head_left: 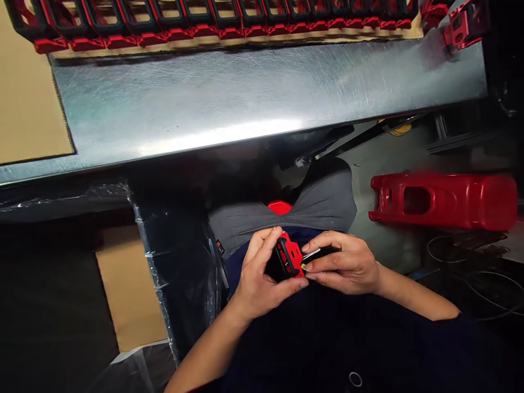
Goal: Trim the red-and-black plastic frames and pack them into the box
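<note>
Over my lap, my left hand (262,275) is closed around a red and black plastic housing (293,254). Its black-rimmed opening faces left, and the red face is toward my right hand. My right hand (344,263) pinches a slim metal tool (311,255) whose bright shaft shows between the fingers, close to the housing's red edge. A small yellow bit shows at those fingertips; its kind is too small to make out. Whether the tool touches the housing cannot be seen clearly.
Similar red and black housings (229,22) stand in a row along the back of the metal table (204,103). Another red part (464,27) sits at its right end. Cardboard (33,109) covers the left end. A red plastic stool (458,202) is at right; a plastic-lined box (151,262) is at left.
</note>
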`<control>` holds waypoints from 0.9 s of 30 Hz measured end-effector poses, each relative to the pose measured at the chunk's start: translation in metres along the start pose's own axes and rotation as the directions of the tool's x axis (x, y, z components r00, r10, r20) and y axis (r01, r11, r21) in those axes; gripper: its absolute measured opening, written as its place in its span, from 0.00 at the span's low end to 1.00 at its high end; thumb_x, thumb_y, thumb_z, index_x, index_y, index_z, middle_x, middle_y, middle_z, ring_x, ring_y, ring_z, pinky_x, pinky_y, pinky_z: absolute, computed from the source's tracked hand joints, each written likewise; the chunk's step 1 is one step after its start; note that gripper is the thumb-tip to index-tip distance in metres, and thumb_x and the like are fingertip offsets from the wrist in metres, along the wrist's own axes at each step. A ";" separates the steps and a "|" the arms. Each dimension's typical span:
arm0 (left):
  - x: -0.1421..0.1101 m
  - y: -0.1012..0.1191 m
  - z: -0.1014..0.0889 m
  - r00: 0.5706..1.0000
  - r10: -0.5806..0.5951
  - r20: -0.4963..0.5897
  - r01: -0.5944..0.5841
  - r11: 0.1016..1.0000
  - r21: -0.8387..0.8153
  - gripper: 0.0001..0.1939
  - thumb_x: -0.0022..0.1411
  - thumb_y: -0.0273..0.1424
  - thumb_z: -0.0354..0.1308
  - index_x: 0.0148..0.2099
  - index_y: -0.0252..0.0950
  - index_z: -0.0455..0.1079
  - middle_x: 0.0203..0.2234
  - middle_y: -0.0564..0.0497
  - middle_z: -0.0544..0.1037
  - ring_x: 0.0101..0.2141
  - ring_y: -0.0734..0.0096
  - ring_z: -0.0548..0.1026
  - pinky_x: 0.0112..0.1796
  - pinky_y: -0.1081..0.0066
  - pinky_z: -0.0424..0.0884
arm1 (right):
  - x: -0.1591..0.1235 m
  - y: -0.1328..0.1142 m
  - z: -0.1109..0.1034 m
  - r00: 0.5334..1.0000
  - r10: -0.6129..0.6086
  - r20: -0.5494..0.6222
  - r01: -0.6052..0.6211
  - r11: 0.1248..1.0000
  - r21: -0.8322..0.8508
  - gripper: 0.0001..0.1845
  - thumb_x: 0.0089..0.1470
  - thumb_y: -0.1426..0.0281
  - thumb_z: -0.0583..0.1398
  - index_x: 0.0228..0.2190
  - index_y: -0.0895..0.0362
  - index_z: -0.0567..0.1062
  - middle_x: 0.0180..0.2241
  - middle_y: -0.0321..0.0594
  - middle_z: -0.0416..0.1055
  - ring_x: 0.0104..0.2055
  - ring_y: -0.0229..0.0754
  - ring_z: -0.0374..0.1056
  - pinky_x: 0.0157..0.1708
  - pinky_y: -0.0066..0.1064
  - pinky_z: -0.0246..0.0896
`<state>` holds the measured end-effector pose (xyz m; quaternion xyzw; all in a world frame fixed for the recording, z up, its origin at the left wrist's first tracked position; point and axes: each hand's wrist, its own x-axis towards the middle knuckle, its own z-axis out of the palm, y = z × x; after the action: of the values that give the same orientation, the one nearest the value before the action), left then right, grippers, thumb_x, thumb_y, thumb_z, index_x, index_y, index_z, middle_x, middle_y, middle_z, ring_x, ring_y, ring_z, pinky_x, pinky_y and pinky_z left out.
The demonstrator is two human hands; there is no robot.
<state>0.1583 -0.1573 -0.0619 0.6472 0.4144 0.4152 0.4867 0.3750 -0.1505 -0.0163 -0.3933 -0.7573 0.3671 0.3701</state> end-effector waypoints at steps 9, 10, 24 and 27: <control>0.002 -0.002 0.001 1.000 0.019 -0.001 -0.019 1.000 -0.013 0.45 0.57 0.46 0.69 0.72 0.46 0.55 0.50 0.43 0.70 0.49 0.60 0.74 0.47 0.59 0.77 | 0.001 -0.002 -0.001 1.000 -0.012 0.000 0.012 1.000 -0.012 0.06 0.62 0.71 0.64 0.34 0.59 0.80 0.40 0.47 0.78 0.41 0.39 0.79 0.40 0.26 0.77; 0.002 -0.003 0.001 1.000 0.018 -0.003 -0.018 1.000 -0.018 0.45 0.57 0.46 0.69 0.71 0.46 0.55 0.50 0.43 0.70 0.49 0.60 0.74 0.48 0.59 0.77 | 0.001 -0.002 -0.001 1.000 -0.013 -0.001 0.013 1.000 -0.019 0.05 0.61 0.71 0.64 0.34 0.59 0.80 0.40 0.47 0.78 0.41 0.39 0.79 0.40 0.26 0.77; -0.006 -0.010 0.001 0.999 -0.051 0.005 0.052 0.996 -0.077 0.47 0.54 0.44 0.71 0.71 0.49 0.55 0.52 0.44 0.69 0.51 0.59 0.73 0.50 0.60 0.75 | 0.000 -0.003 0.001 1.000 -0.009 0.021 0.010 0.998 -0.063 0.06 0.63 0.70 0.64 0.35 0.58 0.81 0.41 0.47 0.79 0.42 0.39 0.79 0.41 0.25 0.77; -0.006 -0.011 0.001 0.998 -0.066 -0.003 0.065 0.992 -0.104 0.47 0.54 0.45 0.71 0.71 0.50 0.55 0.52 0.44 0.68 0.50 0.59 0.73 0.50 0.60 0.76 | 0.001 -0.003 0.001 1.000 0.002 0.031 0.000 0.998 -0.061 0.06 0.63 0.70 0.63 0.36 0.59 0.81 0.43 0.48 0.79 0.42 0.39 0.79 0.42 0.26 0.78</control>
<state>0.1561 -0.1614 -0.0737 0.6058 0.4147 0.4220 0.5320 0.3729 -0.1511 -0.0133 -0.3990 -0.7735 0.3503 0.3461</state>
